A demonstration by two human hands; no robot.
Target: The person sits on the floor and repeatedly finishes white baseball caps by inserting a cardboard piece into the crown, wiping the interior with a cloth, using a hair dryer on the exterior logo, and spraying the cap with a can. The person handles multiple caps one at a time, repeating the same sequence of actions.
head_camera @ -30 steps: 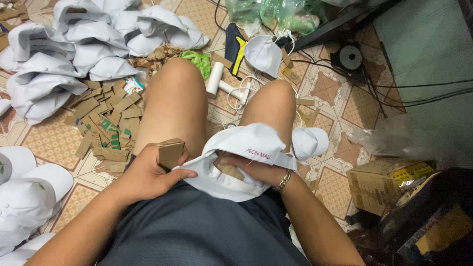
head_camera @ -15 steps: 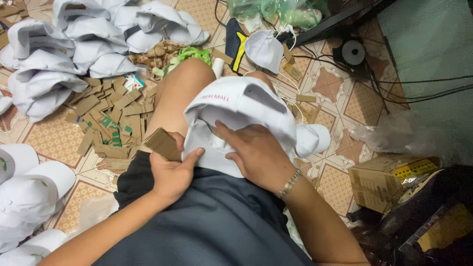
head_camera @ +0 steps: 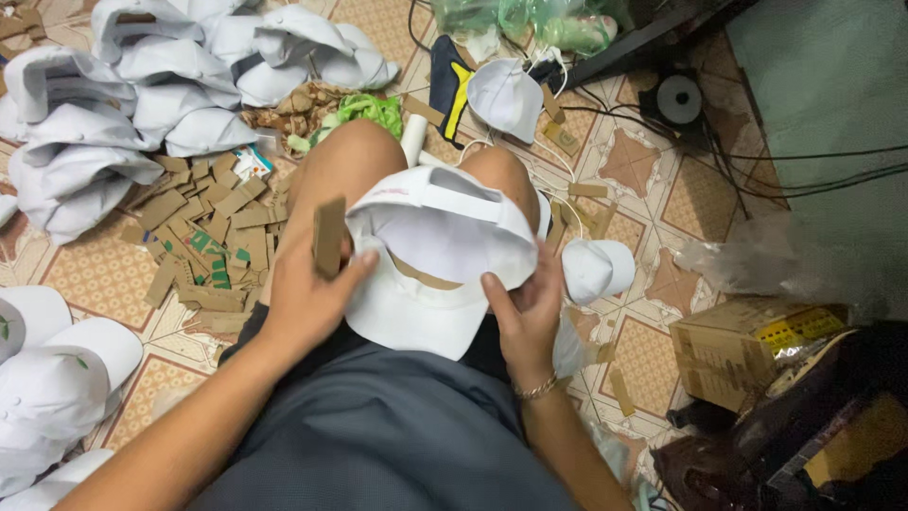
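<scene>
A brown cardboard box (head_camera: 742,355) is sitting near right on the floor. The left hand (head_camera: 307,293) is pinching a cardboard strip (head_camera: 328,237) upright; the right hand (head_camera: 525,308) is gripping the white cap (head_camera: 440,260) lying on the lap.

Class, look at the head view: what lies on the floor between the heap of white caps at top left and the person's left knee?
In the head view, scattered cardboard strips lie between the cap heap and the left knee.

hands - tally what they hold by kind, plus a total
white cap, gripped by the left hand and right hand: 1
cardboard strip, pinched in the left hand: 1
total: 2
</scene>
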